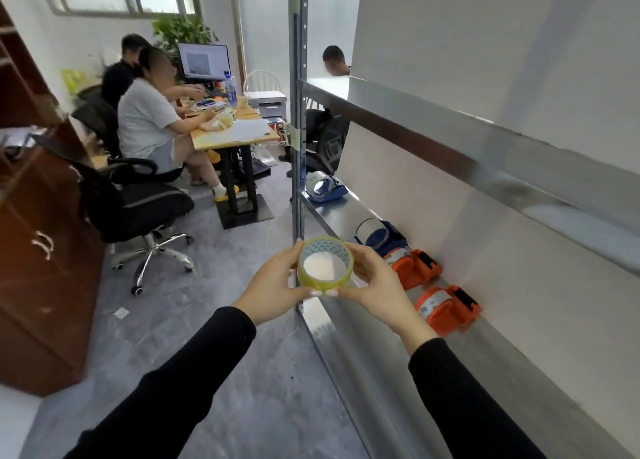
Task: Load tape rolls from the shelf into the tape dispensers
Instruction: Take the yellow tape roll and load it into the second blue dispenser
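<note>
Low in the centre of the frame, the roll (325, 266) is held between both hands just off the shelf's (349, 337) front edge: the left hand (273, 285) wraps its left side with fingers curled round the rim, the right hand (375, 282) grips the right side, thumbs meeting underneath. It hangs over bare floor, not over the shelf, so a loosened grip would likely drop it and let it roll away under the desk at upper left. To its right lie two orange dispensers (415, 268) and, further up the frame, two blue ones (379, 235); all seem to carry tape already, though I cannot tell how much. The main risk I judge is forcing this roll into a full dispenser, or seating it the wrong way round so the tape feeds sticky side out.
</note>
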`<state>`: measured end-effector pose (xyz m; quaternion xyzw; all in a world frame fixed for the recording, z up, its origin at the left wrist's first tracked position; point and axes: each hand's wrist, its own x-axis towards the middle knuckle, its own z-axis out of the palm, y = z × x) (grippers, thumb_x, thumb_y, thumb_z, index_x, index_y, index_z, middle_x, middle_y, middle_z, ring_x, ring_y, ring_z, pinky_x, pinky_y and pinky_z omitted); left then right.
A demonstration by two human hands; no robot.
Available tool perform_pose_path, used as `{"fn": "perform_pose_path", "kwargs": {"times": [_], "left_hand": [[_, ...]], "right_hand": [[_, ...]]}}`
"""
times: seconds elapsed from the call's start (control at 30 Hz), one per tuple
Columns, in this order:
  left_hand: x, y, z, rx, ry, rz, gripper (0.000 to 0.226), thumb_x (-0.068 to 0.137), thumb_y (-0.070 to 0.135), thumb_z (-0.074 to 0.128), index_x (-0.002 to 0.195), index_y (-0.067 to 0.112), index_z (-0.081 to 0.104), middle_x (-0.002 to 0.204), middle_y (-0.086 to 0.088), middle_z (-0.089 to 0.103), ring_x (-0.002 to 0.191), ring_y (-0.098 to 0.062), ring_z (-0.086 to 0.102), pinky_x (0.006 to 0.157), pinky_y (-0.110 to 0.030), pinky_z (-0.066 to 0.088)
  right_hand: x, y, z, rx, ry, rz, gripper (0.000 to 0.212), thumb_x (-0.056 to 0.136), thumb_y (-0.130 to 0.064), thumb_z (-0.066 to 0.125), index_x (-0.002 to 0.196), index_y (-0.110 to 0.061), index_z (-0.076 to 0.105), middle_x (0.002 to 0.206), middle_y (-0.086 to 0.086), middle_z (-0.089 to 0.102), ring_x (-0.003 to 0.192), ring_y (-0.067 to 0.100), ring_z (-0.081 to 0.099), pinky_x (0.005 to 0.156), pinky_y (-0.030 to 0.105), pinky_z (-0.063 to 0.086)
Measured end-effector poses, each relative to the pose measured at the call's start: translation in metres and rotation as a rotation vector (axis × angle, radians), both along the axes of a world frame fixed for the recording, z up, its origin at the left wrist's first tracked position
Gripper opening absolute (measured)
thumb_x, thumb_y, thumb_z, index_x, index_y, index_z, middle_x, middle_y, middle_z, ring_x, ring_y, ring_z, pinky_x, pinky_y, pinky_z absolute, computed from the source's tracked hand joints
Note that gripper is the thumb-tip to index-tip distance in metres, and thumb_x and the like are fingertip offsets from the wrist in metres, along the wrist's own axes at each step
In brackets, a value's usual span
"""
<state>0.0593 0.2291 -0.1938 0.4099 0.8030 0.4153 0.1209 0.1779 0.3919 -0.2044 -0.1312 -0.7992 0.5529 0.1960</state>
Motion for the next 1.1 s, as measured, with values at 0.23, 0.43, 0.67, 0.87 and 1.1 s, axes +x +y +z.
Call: {"fn": "perform_pose_path", "kwargs": {"times": [0.23, 0.43, 0.67, 0.87, 1.1], "left_hand": [[-0.086, 0.004, -0.001, -0.035, -0.018, -0.012, 0.088, 0.074, 0.022, 0.079, 0.147, 0.019, 0.030, 0.139, 0.000, 0.049, 0.111, -0.007, 0.048, 0.094, -0.018, 0.036], [-0.146, 0.038, -0.010, -0.083, 0.023, -0.050, 0.085, 0.072, 0.028, 0.080, 0.144, 0.022, 0.035, 0.130, 0.000, 0.054, 0.114, -0.013, 0.053, 0.094, -0.018, 0.039], [-0.209, 0.096, -0.016, -0.070, 0.042, -0.092, 0.072, 0.071, 0.027, 0.080, 0.134, 0.033, 0.046, 0.120, 0.007, 0.060, 0.102, -0.006, 0.055, 0.082, -0.004, 0.038], [-0.249, 0.136, -0.027, -0.070, -0.006, -0.149, 0.074, 0.067, 0.026, 0.084, 0.132, 0.035, 0.049, 0.111, 0.018, 0.059, 0.098, -0.003, 0.057, 0.077, -0.003, 0.038], [-0.311, 0.177, -0.046, -0.103, -0.027, -0.276, 0.075, 0.062, 0.027, 0.086, 0.129, 0.031, 0.052, 0.115, 0.021, 0.057, 0.108, 0.001, 0.051, 0.090, -0.018, 0.038]], "right_hand": [[-0.085, -0.007, -0.010, -0.033, 0.017, -0.076, 0.073, 0.058, -0.006, 0.090, 0.115, -0.036, 0.055, 0.114, -0.019, 0.065, 0.110, -0.005, 0.059, 0.089, 0.007, 0.042], [-0.138, 0.019, -0.021, -0.049, -0.025, -0.132, 0.081, 0.058, -0.017, 0.091, 0.127, -0.028, 0.050, 0.118, -0.020, 0.061, 0.112, -0.007, 0.057, 0.097, 0.013, 0.044], [-0.195, 0.071, -0.033, -0.021, -0.052, -0.156, 0.075, 0.065, -0.017, 0.087, 0.119, -0.047, 0.045, 0.112, -0.031, 0.057, 0.105, -0.020, 0.053, 0.083, -0.002, 0.037], [-0.226, 0.102, -0.046, -0.064, -0.094, -0.223, 0.074, 0.064, -0.015, 0.087, 0.116, -0.045, 0.045, 0.114, -0.029, 0.056, 0.105, -0.024, 0.051, 0.085, -0.003, 0.035], [-0.267, 0.122, -0.067, -0.102, -0.160, -0.374, 0.081, 0.059, -0.025, 0.090, 0.130, -0.035, 0.051, 0.125, -0.020, 0.060, 0.117, -0.010, 0.051, 0.102, 0.015, 0.039]]}}
